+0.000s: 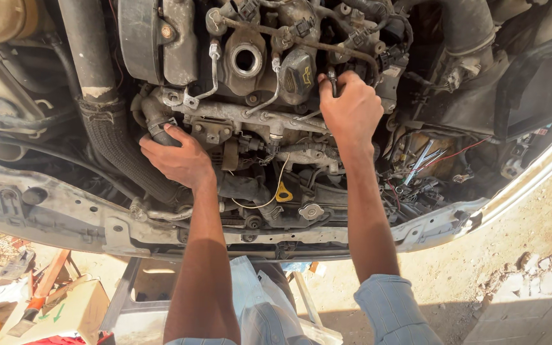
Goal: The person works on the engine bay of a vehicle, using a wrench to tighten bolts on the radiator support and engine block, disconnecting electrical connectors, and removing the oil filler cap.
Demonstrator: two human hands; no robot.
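Observation:
I look down into an open car engine bay. My left hand (179, 158) is wrapped around a black rubber hose (154, 124) at the left of the engine. My right hand (351, 107) reaches deeper in and pinches a small dark hose or connector (332, 79) beside the black oil filler cap (296, 75). An uncapped round filler opening (246, 60) sits between my hands, further back. The fingertips of both hands are partly hidden by engine parts.
A thick ribbed black hose (113, 137) runs down the left. A yellow dipstick handle (283, 193) and a radiator cap (311, 211) sit near the grey front crossmember (71, 220). Loose tools and wires (420, 163) lie at the right. A cardboard box (75, 313) stands on the sandy ground.

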